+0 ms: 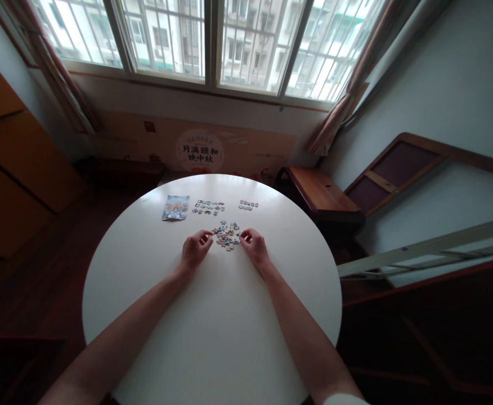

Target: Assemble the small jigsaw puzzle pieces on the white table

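A loose pile of jigsaw puzzle pieces (pixel 227 236) lies on the round white table (pixel 213 315), between my two hands. My left hand (pixel 196 248) rests at the pile's left edge, its fingers curled and thumb and fingertips pinched; whatever they hold is too small to make out. On the right side of the pile, my right hand (pixel 254 246) pinches a small puzzle piece at its fingertips. Beyond the pile, rows of puzzle pieces (pixel 208 207) are laid out, with a smaller group of pieces (pixel 249 205) to their right. A colourful picture sheet (pixel 176 208) lies to the left of the rows.
Behind the table's far edge stand a printed cardboard panel (pixel 238 143) and a barred window (pixel 208 45). A wooden stool or low bench (pixel 320 191) is at the back right. Orange-brown cabinets (pixel 22 157) line the left side.
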`<state>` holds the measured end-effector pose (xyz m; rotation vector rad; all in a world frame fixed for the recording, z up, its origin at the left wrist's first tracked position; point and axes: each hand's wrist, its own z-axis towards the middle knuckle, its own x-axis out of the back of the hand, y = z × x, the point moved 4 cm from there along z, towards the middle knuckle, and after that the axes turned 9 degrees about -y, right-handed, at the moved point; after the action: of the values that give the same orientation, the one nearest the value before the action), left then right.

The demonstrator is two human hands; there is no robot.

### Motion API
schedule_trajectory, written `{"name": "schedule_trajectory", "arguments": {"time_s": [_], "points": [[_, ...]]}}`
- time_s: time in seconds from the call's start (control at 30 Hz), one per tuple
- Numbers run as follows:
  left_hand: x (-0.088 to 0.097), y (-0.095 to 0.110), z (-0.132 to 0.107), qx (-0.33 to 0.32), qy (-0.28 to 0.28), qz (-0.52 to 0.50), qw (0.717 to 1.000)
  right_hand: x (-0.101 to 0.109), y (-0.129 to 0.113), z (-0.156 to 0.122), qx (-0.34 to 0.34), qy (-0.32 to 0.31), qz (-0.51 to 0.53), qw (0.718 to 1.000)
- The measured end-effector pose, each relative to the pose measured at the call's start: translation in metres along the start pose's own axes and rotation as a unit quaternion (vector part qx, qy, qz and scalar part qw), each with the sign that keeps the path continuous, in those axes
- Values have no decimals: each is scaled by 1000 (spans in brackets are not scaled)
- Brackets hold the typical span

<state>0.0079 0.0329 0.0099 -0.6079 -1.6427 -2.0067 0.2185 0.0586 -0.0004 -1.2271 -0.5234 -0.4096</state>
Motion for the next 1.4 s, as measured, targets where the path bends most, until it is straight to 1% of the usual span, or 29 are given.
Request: {"name": "schedule_trajectory", "arguments": {"time_s": [0.07, 0.1, 0.17, 0.23, 0.3, 0.4, 0.73, 0.93, 1.03, 1.2, 1.3, 1.4], "points": [[-2, 4, -2, -25, -19, -1, 1000, -5, -4, 0, 2, 5, 97, 995], [-3, 7, -3, -39, -32, 2, 999, -10, -6, 0, -3, 1, 157, 988], [-5, 11, -5, -65, -54, 8, 996, -20, -12, -1, -5, -18, 269, 963], [-7, 13, -7, -87, -65, 10, 994, -29, -19, -2, -7, -35, 334, 942], [-8, 13, -7, -98, -63, 9, 993, -33, -23, -4, -12, -46, 358, 933], [-9, 10, -7, -101, -57, 10, 993, -34, -23, -5, -18, -46, 368, 928], [-12, 6, -6, -130, -66, -2, 989, -35, -18, -4, -12, -69, 372, 926], [-11, 6, -6, -121, -71, 9, 990, -37, -16, -3, -10, -70, 373, 925], [-11, 6, -5, -124, -63, 5, 990, -36, -17, -3, -12, -69, 369, 927], [-9, 1, -2, -105, -32, -39, 993, -35, -17, -3, -20, -56, 360, 931], [-9, 1, -1, -98, -35, -58, 993, -35, -16, -3, -14, -58, 358, 932], [-9, 2, -1, -95, -38, -57, 993, -36, -14, -3, -14, -61, 354, 933]]}}
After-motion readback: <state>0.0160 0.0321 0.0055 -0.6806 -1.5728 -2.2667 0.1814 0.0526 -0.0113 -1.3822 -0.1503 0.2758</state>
